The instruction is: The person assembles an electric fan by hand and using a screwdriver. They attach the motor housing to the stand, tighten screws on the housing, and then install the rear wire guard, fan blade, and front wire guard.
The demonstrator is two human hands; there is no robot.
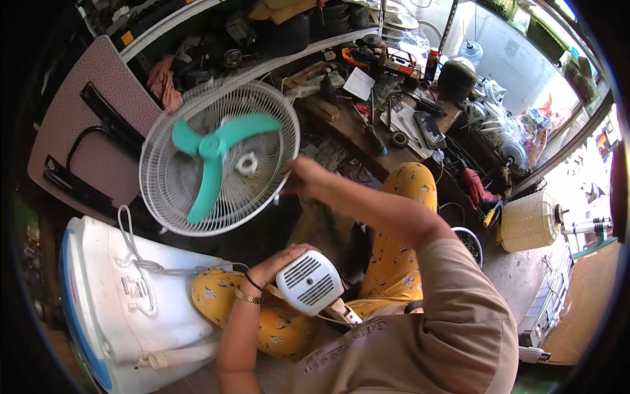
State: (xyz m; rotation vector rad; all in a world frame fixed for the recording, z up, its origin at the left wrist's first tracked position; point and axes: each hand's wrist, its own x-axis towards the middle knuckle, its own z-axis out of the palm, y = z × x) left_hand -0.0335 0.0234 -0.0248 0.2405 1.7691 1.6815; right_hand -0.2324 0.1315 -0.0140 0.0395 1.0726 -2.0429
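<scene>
The left hand (279,262) is curling round a white motor housing (310,282) above the yellow trousers (270,333). Beyond it, the right hand (304,174) is gripping the rim of a white fan grille (205,233), holding it apart from the housing. A green blade (209,176) is showing across the grille; whether it is fixed, I cannot tell. Grille and housing are standing unjoined; how much work is left is not showing. Farther off, a desk (354,133) is carrying white paper (359,84).

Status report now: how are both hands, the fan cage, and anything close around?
Right hand gripping white fan cage by rim. Left hand on white slotted housing. Teal blade within cage outline. Pink panel behind cage; contact unclear.
</scene>
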